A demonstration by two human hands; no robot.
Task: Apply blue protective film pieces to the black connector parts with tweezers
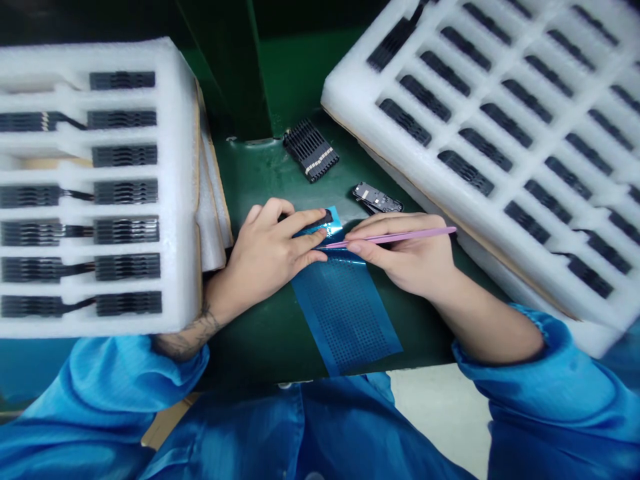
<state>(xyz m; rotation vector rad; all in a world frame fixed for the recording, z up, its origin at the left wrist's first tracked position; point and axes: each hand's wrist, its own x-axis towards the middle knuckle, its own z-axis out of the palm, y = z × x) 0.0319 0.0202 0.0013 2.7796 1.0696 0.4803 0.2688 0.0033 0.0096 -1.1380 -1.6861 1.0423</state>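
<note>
My left hand (273, 250) rests on a green work surface (260, 333), its fingers closed on a small black part (326, 218) held over the top end of a blue perforated sheet (345, 313). My right hand (405, 257) grips pink tweezers (400, 236) like a pen, the tip pointing left and meeting the left fingertips at the sheet's upper edge. Both forearms wear blue sleeves.
A white foam tray (175, 200) with slots of black parts stands at the left. A larger tilted foam tray (500, 133) fills the right. A stack of black parts (311, 151) and a single black component (376, 198) lie behind my hands.
</note>
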